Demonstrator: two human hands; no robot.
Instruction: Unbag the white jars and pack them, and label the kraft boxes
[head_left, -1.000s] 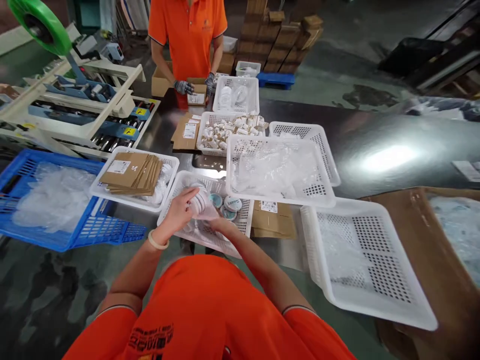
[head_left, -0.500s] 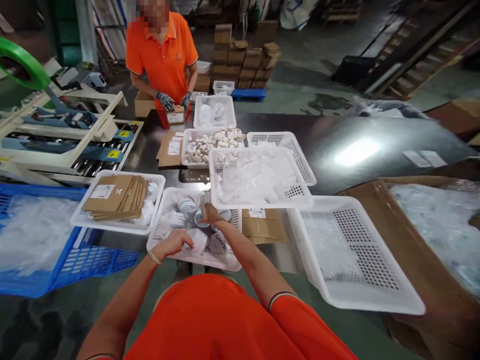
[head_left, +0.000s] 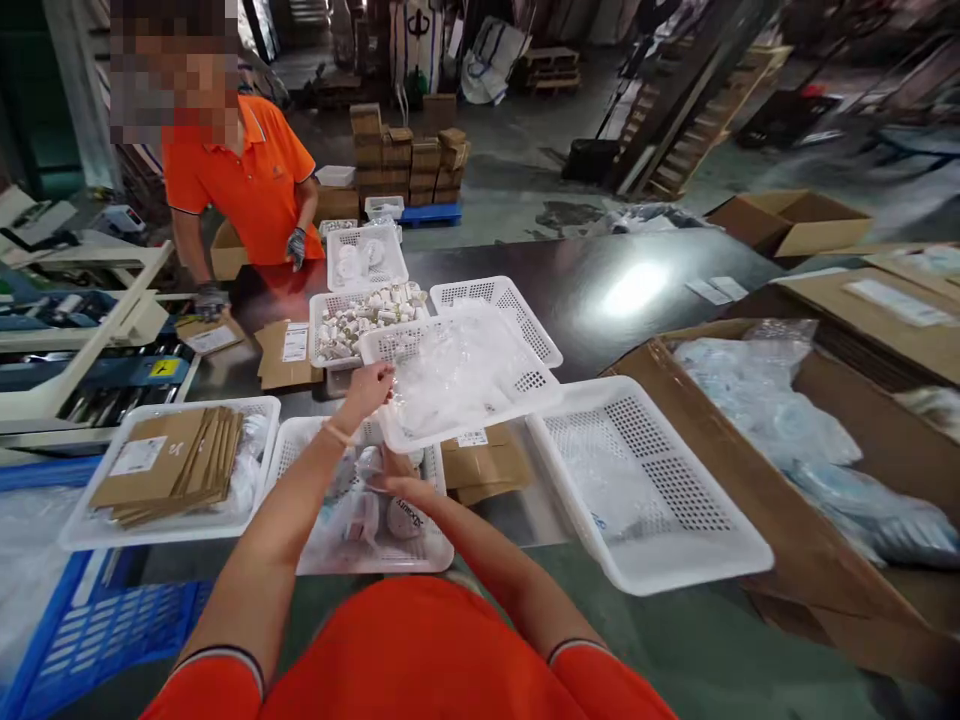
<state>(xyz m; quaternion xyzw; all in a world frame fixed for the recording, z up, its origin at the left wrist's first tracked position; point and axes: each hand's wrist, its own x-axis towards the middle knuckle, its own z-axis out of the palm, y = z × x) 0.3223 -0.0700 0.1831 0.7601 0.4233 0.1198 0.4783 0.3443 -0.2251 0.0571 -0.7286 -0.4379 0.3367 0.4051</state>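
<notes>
My left hand point(head_left: 367, 386) reaches forward to the near-left rim of a white basket point(head_left: 465, 425) filled with clear plastic bags point(head_left: 450, 372). Its fingers are bent and pinch at the plastic there. My right hand point(head_left: 396, 483) is lower, inside the nearer white basket point(head_left: 439, 556), over round tins point(head_left: 406, 517) and bagged tins. Its fingers are partly hidden under the bag basket's rim. A band is on my left wrist.
A basket of flat cardboard sleeves point(head_left: 169, 465) sits left, above a blue crate point(head_left: 112, 620). A white basket point(head_left: 675, 560) with a few bags lies right, beside a large open carton point(head_left: 787, 420). A co-worker in orange point(head_left: 240, 190) stands across, by a basket of small bottles point(head_left: 360, 315).
My left hand left the tin basket and moved forward and up to the bag basket. My right hand stayed among the tins. The view swung to the right.
</notes>
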